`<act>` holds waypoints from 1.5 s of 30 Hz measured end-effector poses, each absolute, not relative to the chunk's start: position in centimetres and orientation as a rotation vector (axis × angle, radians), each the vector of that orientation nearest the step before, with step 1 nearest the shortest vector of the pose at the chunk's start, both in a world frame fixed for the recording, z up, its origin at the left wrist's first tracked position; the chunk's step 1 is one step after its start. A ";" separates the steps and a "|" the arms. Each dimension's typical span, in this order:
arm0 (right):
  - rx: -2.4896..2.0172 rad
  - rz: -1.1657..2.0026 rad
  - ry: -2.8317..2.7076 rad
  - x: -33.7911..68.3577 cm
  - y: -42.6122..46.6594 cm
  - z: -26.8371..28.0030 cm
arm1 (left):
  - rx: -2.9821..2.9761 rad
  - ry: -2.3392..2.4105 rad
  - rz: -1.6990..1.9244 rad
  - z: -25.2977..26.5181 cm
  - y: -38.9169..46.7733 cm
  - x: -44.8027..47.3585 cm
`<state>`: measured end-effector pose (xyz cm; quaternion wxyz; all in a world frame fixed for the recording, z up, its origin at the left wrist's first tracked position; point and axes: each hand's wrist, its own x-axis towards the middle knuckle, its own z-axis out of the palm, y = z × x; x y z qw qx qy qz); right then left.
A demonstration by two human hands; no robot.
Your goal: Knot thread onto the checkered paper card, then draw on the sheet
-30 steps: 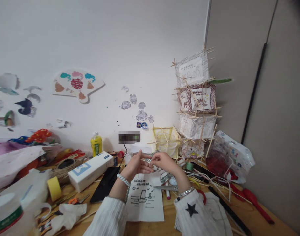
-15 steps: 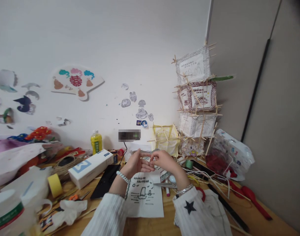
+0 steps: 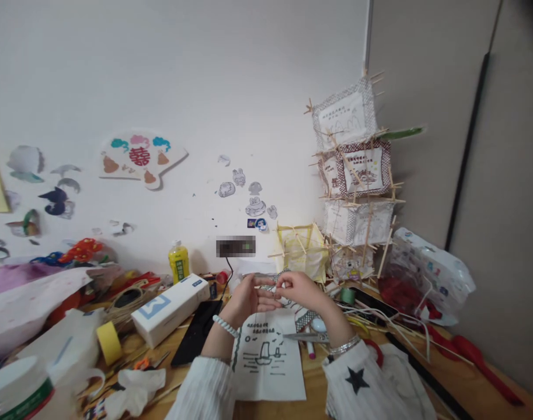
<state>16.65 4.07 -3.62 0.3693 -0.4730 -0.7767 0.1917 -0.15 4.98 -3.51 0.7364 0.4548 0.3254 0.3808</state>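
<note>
My left hand [image 3: 249,298] is held palm up over the table with its fingers stretched out. Beside its fingertips, my right hand [image 3: 302,289] has thumb and index finger pinched together; whatever may be between them is too small to make out. Below both hands lies a white paper [image 3: 270,382] with a drawing of sailing boats, birds and written characters in dark ink. Scissors [image 3: 308,336] rest across the paper's right edge, with a marker [image 3: 311,350] next to them. Part of a checkered-edged paper [image 3: 305,318] shows behind my hands.
A stacked stick-and-paper lantern [image 3: 358,175] stands at the back right, next to a yellow one [image 3: 304,256]. Left are a white box [image 3: 170,309], a drink bottle [image 3: 178,262], yellow tape [image 3: 109,343] and a large jar [image 3: 17,385]. White cords [image 3: 384,315] lie right.
The whole view has shifted, so things appear slightly farther right and lower. My hands keep nearly the same pose, the right still pinched beside the left's fingers.
</note>
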 end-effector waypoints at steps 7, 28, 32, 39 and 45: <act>-1.213 0.569 -1.933 17.2 4.0 -3.3 | 1.389 1.165 0.917 -2.9 4.8 -0.1; -1.329 0.394 -1.842 16.8 3.7 -2.6 | 1.700 1.168 1.166 -3.4 4.7 2.5; -1.350 0.376 -1.840 16.7 3.7 -2.6 | 1.721 1.102 1.076 -3.0 4.0 2.5; -1.340 0.432 -1.823 16.7 3.7 -2.7 | 1.493 1.056 1.043 -3.5 4.4 2.6; -1.372 0.374 -1.827 16.4 3.6 -2.7 | 1.268 0.923 1.050 -4.2 4.7 2.4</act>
